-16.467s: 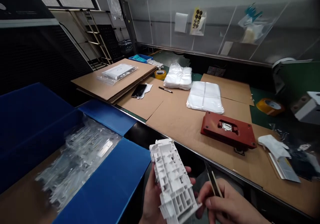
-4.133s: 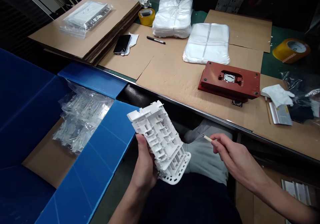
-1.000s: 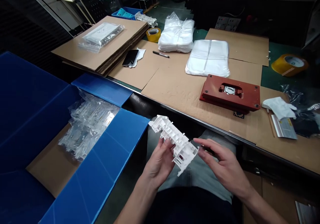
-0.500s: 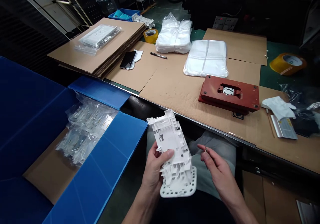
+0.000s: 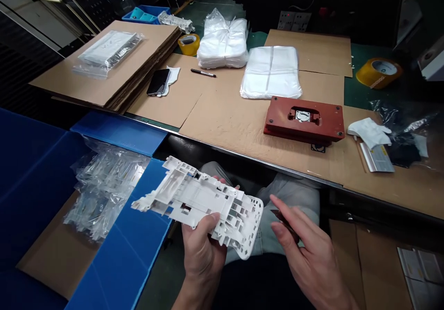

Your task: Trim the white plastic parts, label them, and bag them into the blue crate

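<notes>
My left hand (image 5: 203, 250) grips a white moulded plastic part (image 5: 197, 199) from below, thumb on its near edge. The part has many ribs and cut-outs and lies nearly flat over my lap, its long end pointing left over the blue box flap. My right hand (image 5: 305, 254) hovers just right of the part without touching it. Its fingers are loosely curled, with a thin dark tool (image 5: 282, 217) tucked between them.
A blue corrugated box (image 5: 145, 236) at left holds bagged clear parts (image 5: 104, 185). On the cardboard-covered bench (image 5: 229, 120) lie a red fixture block (image 5: 305, 120), stacks of plastic bags (image 5: 270, 72), a phone (image 5: 157, 81), a pen (image 5: 203, 73) and yellow tape rolls (image 5: 378, 72).
My left hand has swung the white part from upright to lying flat, pointing left. My right hand stays beside it, a little lower. The view has shifted slightly.
</notes>
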